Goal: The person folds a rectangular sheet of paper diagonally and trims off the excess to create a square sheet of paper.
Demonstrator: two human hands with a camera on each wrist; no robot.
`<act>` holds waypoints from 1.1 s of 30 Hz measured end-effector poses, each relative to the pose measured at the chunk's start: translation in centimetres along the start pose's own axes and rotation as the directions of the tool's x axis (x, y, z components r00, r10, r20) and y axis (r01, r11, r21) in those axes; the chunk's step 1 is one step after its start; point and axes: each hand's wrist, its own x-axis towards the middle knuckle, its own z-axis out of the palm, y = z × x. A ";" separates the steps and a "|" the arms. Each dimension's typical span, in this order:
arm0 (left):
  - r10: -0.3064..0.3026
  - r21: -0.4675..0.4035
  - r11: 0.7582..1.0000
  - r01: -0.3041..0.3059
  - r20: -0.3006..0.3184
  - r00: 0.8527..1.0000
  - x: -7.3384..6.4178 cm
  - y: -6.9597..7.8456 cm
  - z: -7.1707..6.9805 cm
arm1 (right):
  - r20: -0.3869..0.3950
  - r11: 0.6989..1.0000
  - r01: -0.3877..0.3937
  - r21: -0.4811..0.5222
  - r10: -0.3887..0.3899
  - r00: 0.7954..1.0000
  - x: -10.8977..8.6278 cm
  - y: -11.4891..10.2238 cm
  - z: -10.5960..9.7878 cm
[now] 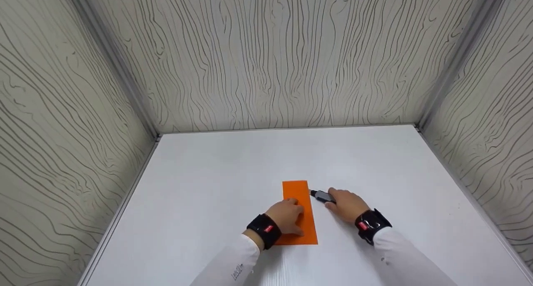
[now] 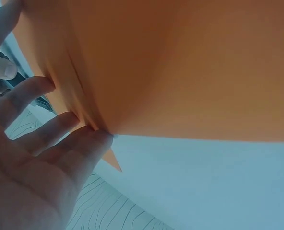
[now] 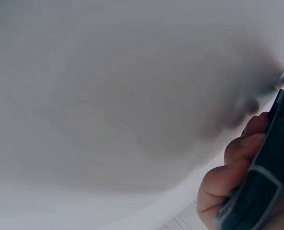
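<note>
An orange sheet of paper [image 1: 296, 189] lies lengthwise on the white table. My left hand [image 1: 286, 217] rests on it with fingers spread, pressing its surface. In the left wrist view, the fingertips of the left hand [image 2: 41, 158] touch the orange paper [image 2: 180, 72] along a crease, and a pointed orange corner shows beyond them. My right hand [image 1: 346, 205] grips a grey and black utility knife [image 1: 322, 196], its tip beside the paper's right edge near the far end. The right wrist view shows the fingers curled round the knife's dark handle [image 3: 262, 177].
The white table [image 1: 208, 165] spreads out around the paper. Wood-grain-patterned panels [image 1: 266, 61] stand at the back and both sides, joined by grey corner strips [image 1: 120, 69]. Each wrist wears a black strap [image 1: 265, 230].
</note>
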 end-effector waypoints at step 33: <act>0.059 0.069 0.996 -0.057 -0.020 0.998 0.9 -0.6 0.8 | 0.025 1.000 -0.008 0.004 0.008 1.000 1.3 -0.2 -0.4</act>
